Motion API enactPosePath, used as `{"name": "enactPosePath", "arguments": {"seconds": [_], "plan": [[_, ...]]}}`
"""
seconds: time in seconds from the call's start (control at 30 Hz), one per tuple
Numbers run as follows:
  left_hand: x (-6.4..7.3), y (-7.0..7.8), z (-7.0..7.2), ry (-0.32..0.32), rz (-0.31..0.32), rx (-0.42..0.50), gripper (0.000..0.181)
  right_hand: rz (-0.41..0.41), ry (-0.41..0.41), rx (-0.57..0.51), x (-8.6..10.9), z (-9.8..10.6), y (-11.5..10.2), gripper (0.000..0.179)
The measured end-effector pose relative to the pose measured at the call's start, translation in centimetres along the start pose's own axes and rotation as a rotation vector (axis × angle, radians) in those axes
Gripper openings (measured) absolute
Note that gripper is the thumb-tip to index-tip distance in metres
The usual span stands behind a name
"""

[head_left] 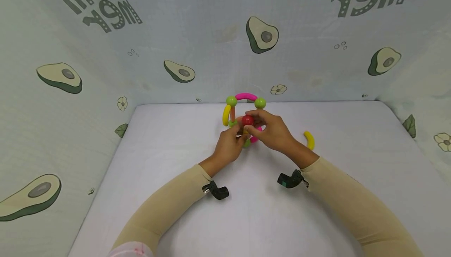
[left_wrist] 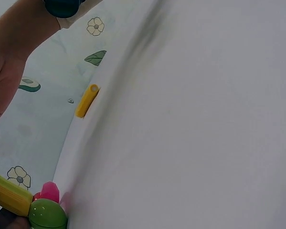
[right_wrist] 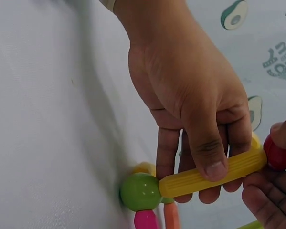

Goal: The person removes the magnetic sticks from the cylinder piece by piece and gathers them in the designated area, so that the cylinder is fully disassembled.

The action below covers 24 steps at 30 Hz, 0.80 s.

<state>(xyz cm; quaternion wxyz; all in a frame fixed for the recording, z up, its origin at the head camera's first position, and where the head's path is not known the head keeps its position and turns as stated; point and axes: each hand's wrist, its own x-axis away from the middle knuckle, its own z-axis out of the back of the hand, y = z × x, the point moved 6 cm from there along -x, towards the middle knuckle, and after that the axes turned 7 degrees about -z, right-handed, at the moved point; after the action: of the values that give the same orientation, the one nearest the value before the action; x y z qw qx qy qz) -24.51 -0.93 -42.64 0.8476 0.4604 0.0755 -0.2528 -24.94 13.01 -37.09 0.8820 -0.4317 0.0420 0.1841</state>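
Observation:
My left hand [head_left: 227, 145] grips a straight ribbed yellow rod [right_wrist: 219, 172], its thumb pressed along the side. The rod runs from a green ball [right_wrist: 140, 192] at its lower end to a red ball [head_left: 248, 120] at its upper end. Thumb and fingers of my right hand [head_left: 273, 131] pinch that red ball. Behind the hands stands the rest of the ball-and-rod toy frame: green balls, a curved pink piece [head_left: 246, 96] on top, a curved yellow piece [head_left: 226, 115] and an orange rod [head_left: 232, 114]. The hands hide part of it.
A loose curved yellow piece [head_left: 309, 140] lies on the white table [head_left: 176, 139], right of my right hand. A cloth wall [head_left: 218, 45] printed with avocados rises behind the table. Black wrist cameras [head_left: 219, 191] hang below both sleeves.

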Motion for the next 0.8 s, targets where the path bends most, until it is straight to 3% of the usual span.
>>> {"name": "enactPosePath", "arguments": {"seconds": [0.3,0.53,0.8], "plan": [[-0.2,0.0,0.0,0.010,-0.013,0.015,0.025,-0.108,0.002,-0.078,0.1,0.1,0.9,0.045],[-0.2,0.0,-0.1,0.010,-0.024,0.019,0.029,-0.040,0.008,-0.051,0.6,0.6,1.0,0.046],[-0.3,0.0,-0.1,0.000,-0.029,0.009,0.035,0.005,0.030,0.041,0.9,2.5,1.8,0.049]]}}
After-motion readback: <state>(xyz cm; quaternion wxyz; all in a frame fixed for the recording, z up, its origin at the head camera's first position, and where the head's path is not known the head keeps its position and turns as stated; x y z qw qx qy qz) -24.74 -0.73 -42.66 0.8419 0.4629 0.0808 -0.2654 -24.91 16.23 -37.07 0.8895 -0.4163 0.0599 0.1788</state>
